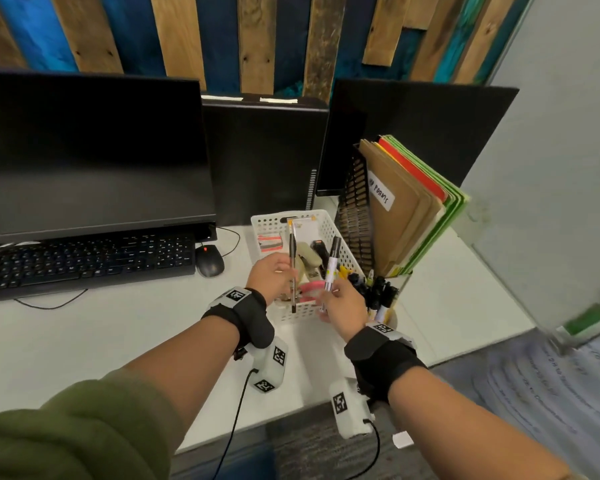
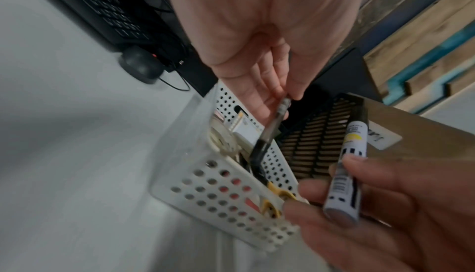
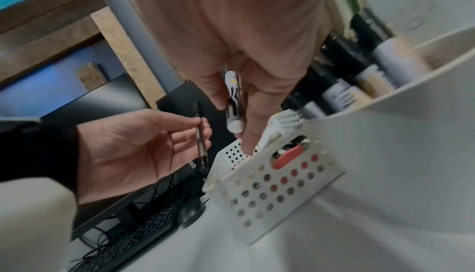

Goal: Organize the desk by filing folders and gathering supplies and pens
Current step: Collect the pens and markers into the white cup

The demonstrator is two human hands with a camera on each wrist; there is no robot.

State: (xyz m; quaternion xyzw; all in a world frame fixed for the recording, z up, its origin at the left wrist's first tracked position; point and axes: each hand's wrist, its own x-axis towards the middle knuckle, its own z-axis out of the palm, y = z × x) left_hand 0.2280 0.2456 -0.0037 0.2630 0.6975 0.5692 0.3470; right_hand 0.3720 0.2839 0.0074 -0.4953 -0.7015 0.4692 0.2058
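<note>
A wall of blue-painted and bare wooden planks (image 1: 257,39) backs a white desk (image 1: 84,334). Along the desk's rear edge, from the left: one dark monitor (image 1: 90,154) over one black keyboard (image 1: 84,261), one black mouse (image 1: 209,260), one black computer tower (image 1: 264,157), then a second dark screen (image 1: 416,133) toward the right rear corner.

Near the middle stands one white perforated basket (image 1: 340,237) holding a beige stapler (image 1: 309,259), a pink tape dispenser (image 1: 309,289) and yellow-handled scissors (image 2: 277,193). Both hands hover over it, hiding its front part. The left hand (image 1: 272,275) pinches one slim clear pen (image 1: 292,268) between thumb and fingertips, upright above the basket. The right hand (image 1: 343,306) has its fingers wrapped round one white marker (image 1: 331,266) with a black cap, tilted, just beside the pen but apart from it.

Right of the basket, one black mesh file holder (image 1: 355,209) carries brown, red and green folders (image 1: 409,209) — too overlapped to count. In front of it, one white cup (image 1: 390,315) bristles with markers.
</note>
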